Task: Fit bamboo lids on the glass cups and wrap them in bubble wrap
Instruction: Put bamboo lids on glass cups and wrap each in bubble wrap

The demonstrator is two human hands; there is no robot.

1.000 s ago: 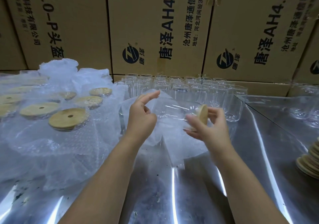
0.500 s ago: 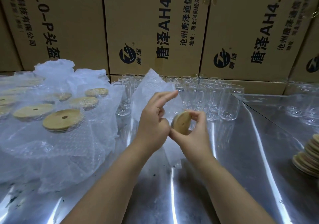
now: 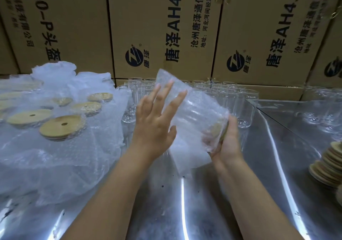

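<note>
A glass cup wrapped in bubble wrap (image 3: 196,114) lies tilted in the air over the steel table, its bamboo lid (image 3: 217,131) showing through the wrap at the lower right end. My right hand (image 3: 228,143) cups that lidded end from below, fingers curled round it. My left hand (image 3: 157,121) lies flat against the wrap's left side with fingers straight and spread. A loose tail of the wrap hangs down between my hands.
Several bare glass cups (image 3: 229,95) stand in rows behind my hands. Wrapped lidded cups (image 3: 62,125) sit on the left amid bubble wrap. A stack of bamboo lids (image 3: 329,167) lies at the right edge. Cardboard boxes (image 3: 166,27) wall off the back.
The cup turned from lid facing me to lying tilted, and the bubble wrap went round it. My left hand opened flat onto the wrap; my right hand shifted under the lid end.
</note>
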